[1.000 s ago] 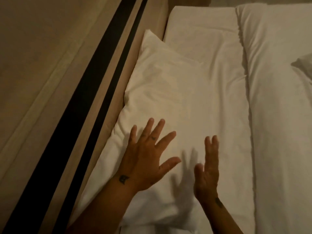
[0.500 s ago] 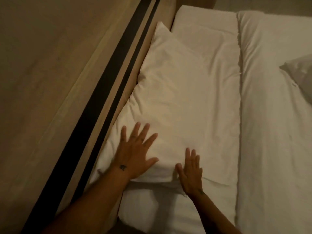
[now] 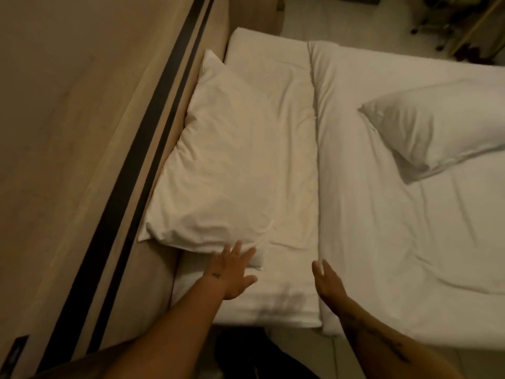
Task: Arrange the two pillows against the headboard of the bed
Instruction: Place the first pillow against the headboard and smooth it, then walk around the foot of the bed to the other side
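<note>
Against the headboard (image 3: 153, 149), one pillow (image 3: 224, 165) (second pillow (image 3: 437, 132) well apart).

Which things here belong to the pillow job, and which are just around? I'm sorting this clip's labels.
Part of the job:
- near pillow, lying along the headboard
- second pillow, out on the duvet, away from the headboard
- left hand, open, at the near pillow's corner
- right hand, open, empty

Just around:
- dark clutter on the floor, too dim to identify
</note>
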